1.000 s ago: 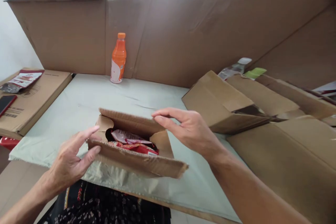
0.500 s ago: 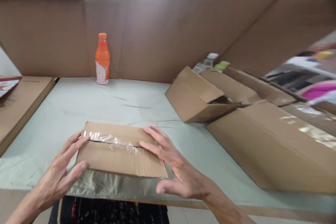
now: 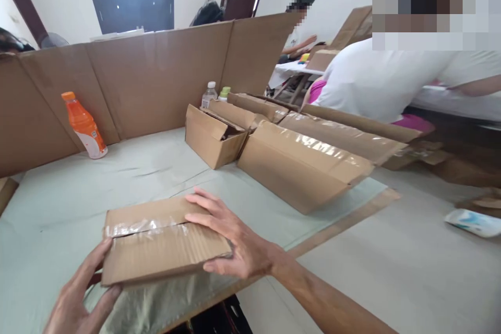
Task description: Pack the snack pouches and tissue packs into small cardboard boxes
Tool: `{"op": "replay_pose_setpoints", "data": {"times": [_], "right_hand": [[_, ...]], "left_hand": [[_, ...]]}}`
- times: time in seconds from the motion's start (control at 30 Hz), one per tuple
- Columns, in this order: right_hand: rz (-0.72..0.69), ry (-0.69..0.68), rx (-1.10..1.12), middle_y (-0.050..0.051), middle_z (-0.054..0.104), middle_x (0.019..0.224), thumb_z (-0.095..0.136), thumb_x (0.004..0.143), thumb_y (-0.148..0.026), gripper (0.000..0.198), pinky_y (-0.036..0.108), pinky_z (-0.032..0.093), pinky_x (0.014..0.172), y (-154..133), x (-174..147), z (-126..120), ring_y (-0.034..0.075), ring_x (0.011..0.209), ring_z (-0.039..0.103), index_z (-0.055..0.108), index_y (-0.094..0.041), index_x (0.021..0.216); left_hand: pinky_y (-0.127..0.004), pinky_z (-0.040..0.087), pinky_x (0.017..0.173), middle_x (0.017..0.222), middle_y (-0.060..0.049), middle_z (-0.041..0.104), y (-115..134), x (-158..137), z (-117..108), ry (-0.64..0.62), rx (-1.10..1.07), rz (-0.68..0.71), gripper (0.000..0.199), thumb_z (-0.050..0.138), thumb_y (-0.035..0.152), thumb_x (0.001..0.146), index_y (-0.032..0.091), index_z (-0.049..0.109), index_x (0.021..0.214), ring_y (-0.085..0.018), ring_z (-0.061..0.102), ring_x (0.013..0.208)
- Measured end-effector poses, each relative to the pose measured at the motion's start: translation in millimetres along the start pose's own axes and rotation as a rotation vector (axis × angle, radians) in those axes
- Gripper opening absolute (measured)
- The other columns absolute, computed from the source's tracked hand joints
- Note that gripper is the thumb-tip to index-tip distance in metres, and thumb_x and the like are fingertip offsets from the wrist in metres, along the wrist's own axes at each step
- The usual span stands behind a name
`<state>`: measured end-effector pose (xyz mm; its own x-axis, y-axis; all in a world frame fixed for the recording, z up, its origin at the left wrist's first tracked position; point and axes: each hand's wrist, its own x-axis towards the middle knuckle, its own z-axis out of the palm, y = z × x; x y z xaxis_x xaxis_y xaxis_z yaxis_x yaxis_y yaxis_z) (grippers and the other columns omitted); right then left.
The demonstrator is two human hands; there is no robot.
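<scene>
A small cardboard box point(image 3: 156, 250), its top seam covered with shiny clear tape, is between my hands near the table's front edge. My left hand point(image 3: 84, 287) grips its left end, with the fingers along the side and the thumb at the lower front corner. On the right end, my right hand point(image 3: 225, 235) has its fingers spread across the top and its thumb under the front right corner. Whether the box's underside touches the cloth cannot be made out.
An orange bottle point(image 3: 84, 128) stands at the back left before a cardboard partition point(image 3: 168, 73). Several larger boxes point(image 3: 293, 167) line the right side, with a clear bottle point(image 3: 209, 95) behind them. A person in a white shirt point(image 3: 376, 78) sits beyond on the right.
The view has swung to the right, bringing other people into sight. My right thumb has come in against the box's front corner, and my left hand has closed onto its left end.
</scene>
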<state>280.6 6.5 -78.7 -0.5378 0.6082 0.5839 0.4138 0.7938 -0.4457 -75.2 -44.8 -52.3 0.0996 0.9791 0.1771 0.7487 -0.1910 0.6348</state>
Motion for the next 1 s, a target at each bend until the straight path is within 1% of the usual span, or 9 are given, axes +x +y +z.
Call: {"op": "replay_pose_setpoints", "data": {"times": [0.1,0.2,0.33,0.5,0.6,0.7,0.77,0.9,1.0], "right_hand": [[0.115,0.070,-0.133,0.020,0.035,0.162,0.068,0.088,-0.055,0.071,0.061,0.035,0.118,4,-38,-31,0.039,0.156,0.020,0.048,-0.020,0.147],[0.246,0.109,-0.323,0.017,0.040,0.160,0.067,0.091,-0.044,0.065,0.057,0.040,0.116,2,-74,-62,0.038,0.153,0.028,0.046,-0.023,0.149],[0.392,0.271,-0.570,0.013,0.050,0.152,0.062,0.095,-0.041,0.056,0.053,0.046,0.112,3,-112,-88,0.035,0.148,0.040,0.048,-0.026,0.148],[0.503,0.465,-0.875,0.016,0.059,0.140,0.058,0.096,-0.049,0.052,0.055,0.048,0.107,22,-121,-90,0.038,0.134,0.053,0.055,-0.021,0.141],[0.558,0.517,-0.983,0.019,0.062,0.135,0.058,0.096,-0.050,0.052,0.054,0.049,0.103,34,-107,-85,0.039,0.128,0.056,0.058,-0.018,0.137],[0.584,0.541,-1.002,0.021,0.063,0.133,0.054,0.097,-0.051,0.052,0.056,0.050,0.100,42,-95,-80,0.041,0.126,0.056,0.059,-0.015,0.134],[0.591,0.551,-0.999,0.023,0.063,0.133,0.053,0.097,-0.052,0.054,0.058,0.050,0.099,45,-91,-78,0.042,0.125,0.056,0.059,-0.013,0.133],[0.608,0.587,-0.966,0.023,0.061,0.136,0.054,0.097,-0.053,0.058,0.060,0.047,0.103,49,-89,-75,0.042,0.129,0.054,0.053,-0.015,0.141],[0.561,0.589,-0.960,0.023,0.055,0.144,0.056,0.096,-0.053,0.065,0.061,0.048,0.102,42,-93,-72,0.043,0.131,0.053,0.044,-0.017,0.149]], "left_hand": [[-0.036,0.064,0.088,0.139,-0.008,0.068,31,41,28,-0.147,-0.124,0.138,0.053,0.062,0.040,0.090,0.029,0.058,0.143,-0.025,0.074,0.108],[-0.039,0.062,0.092,0.149,-0.011,0.059,68,85,66,-0.292,-0.259,0.246,0.061,0.060,0.031,0.087,0.025,0.053,0.147,-0.025,0.070,0.113],[-0.040,0.056,0.100,0.155,-0.009,0.053,120,139,128,-0.500,-0.438,0.218,0.070,0.066,0.020,0.081,0.026,0.052,0.149,-0.026,0.065,0.118],[-0.043,0.054,0.101,0.157,-0.021,0.046,159,187,213,-0.439,-0.488,0.070,0.072,0.065,0.026,0.091,0.017,0.037,0.156,-0.030,0.061,0.125],[-0.047,0.056,0.099,0.143,-0.017,0.057,162,196,249,-0.411,-0.507,0.025,0.051,0.062,0.033,0.098,0.017,0.049,0.144,-0.028,0.064,0.119],[-0.051,0.056,0.098,0.133,-0.011,0.062,157,193,267,-0.406,-0.529,0.063,0.041,0.062,0.039,0.099,0.018,0.057,0.135,-0.027,0.065,0.116],[-0.050,0.054,0.101,0.136,-0.012,0.061,152,188,272,-0.424,-0.529,0.117,0.042,0.065,0.033,0.098,0.018,0.056,0.136,-0.027,0.063,0.120],[-0.043,0.050,0.109,0.146,-0.014,0.058,142,178,269,-0.499,-0.478,0.236,0.063,0.066,0.014,0.085,0.016,0.048,0.145,-0.026,0.058,0.131],[-0.045,0.046,0.115,0.151,-0.013,0.055,128,170,260,-0.536,-0.392,0.301,0.069,0.065,0.015,0.080,0.017,0.048,0.148,-0.028,0.055,0.136]]}}
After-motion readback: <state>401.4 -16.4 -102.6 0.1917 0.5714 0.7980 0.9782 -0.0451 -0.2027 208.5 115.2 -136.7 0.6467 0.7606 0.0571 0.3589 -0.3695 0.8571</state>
